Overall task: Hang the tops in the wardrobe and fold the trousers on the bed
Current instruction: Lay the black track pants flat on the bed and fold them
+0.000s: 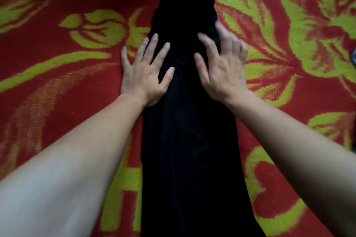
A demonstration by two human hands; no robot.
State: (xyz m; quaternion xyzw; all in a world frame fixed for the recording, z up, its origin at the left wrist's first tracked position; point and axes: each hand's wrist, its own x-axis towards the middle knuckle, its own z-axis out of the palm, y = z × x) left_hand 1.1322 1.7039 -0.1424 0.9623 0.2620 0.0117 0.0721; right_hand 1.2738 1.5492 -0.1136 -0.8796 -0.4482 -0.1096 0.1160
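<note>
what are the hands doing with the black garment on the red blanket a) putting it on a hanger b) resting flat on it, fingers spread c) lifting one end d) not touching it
b: the left hand and right hand both lie with straight, spread fingers on the long black fabric garment, flat on the red blanket with yellow-green flowers.

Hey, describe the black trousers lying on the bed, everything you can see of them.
The black trousers lie as one long narrow strip running away from the person on the red and green bedcover. Soft dark cloth, seams too dark to see; the far end is rumpled. The left hand and right hand rest on it, fingers spread.
</note>
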